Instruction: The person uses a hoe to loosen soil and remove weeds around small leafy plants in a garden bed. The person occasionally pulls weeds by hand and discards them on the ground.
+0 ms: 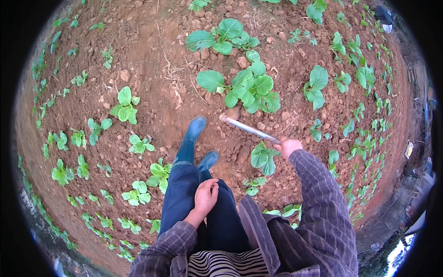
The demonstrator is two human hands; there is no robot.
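My right hand point(290, 147) is closed around the end of a short-handled hoe point(251, 129). The shaft slants up and left to its earth-coloured head at the soil, which is hard to tell from the ground. Just beyond that head grows a large leafy green plant point(244, 87), and a smaller broad-leaved plant point(263, 157) stands below the shaft. My left hand point(206, 197) rests on my dark trousers near the knees, fingers lying loosely, with nothing seen in it.
Blue-green rubber boots point(190, 138) stand on brown, cloddy soil point(152, 55). Leafy plants grow on both sides, among them a seedling point(124, 106) to the left and a plant point(316, 87) to the right. Dry stalks point(175, 69) lie ahead. Grey paving point(392, 203) borders the right.
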